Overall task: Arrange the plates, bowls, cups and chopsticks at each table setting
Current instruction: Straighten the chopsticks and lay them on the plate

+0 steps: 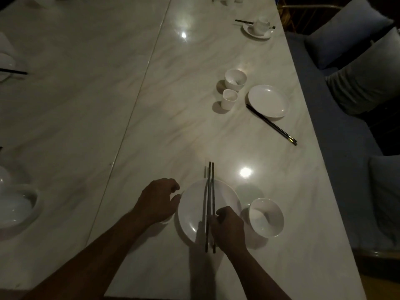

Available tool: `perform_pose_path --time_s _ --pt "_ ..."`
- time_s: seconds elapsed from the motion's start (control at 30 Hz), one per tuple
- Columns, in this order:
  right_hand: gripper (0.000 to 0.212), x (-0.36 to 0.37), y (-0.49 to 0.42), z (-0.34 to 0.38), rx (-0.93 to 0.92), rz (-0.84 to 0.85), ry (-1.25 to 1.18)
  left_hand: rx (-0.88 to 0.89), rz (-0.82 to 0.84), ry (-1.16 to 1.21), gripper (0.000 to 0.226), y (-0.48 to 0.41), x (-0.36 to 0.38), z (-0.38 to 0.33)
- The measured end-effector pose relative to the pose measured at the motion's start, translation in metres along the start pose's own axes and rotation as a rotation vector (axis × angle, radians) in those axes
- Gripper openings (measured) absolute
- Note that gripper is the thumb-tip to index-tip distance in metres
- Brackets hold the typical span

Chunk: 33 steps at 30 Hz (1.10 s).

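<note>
A white plate (194,204) lies on the marble table in front of me. A pair of dark chopsticks (211,191) runs lengthwise over it, and my right hand (229,226) is shut on their near part. My left hand (159,200) rests at the plate's left rim, its fingers touching the edge. A white bowl (267,217) stands just right of the plate. Farther along sits another setting: a plate (268,100), a bowl-like cup (235,79), a small cup (229,98) and chopsticks (271,124) lying at a slant.
At the far right edge stand a saucer with a cup (259,27) and chopsticks. White dishes (17,204) sit at the left edge, more chopsticks (13,71) above them. A seam (134,105) splits the tabletop. A blue bench with cushions (357,61) lines the right side.
</note>
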State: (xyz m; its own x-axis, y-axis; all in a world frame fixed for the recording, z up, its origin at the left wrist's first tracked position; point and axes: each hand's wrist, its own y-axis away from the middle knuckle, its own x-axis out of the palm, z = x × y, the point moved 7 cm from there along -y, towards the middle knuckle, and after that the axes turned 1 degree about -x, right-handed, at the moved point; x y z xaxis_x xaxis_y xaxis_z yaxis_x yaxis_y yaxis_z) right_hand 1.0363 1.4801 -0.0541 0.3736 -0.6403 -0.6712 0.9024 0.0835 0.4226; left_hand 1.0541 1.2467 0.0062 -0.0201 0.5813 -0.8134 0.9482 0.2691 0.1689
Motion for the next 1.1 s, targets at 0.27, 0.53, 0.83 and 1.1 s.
perform_pose_path --time_s 0.27,0.53,0.83,1.1 --pt "0.028 0.006 -0.007 0.006 0.050 0.041 0.021 0.011 0.044 0.017 0.034 0.002 0.000 0.003" --pt "0.024 0.006 -0.001 0.008 0.056 0.019 0.025 0.014 0.062 0.020 0.034 0.006 -0.001 0.007" --pt "0.024 0.007 0.004 0.010 0.047 -0.008 0.024 0.012 0.068 0.017 0.036 0.007 -0.002 0.010" --pt "0.023 0.009 0.002 0.007 0.050 -0.019 0.024 0.018 0.066 0.013 0.038 0.007 -0.003 0.011"
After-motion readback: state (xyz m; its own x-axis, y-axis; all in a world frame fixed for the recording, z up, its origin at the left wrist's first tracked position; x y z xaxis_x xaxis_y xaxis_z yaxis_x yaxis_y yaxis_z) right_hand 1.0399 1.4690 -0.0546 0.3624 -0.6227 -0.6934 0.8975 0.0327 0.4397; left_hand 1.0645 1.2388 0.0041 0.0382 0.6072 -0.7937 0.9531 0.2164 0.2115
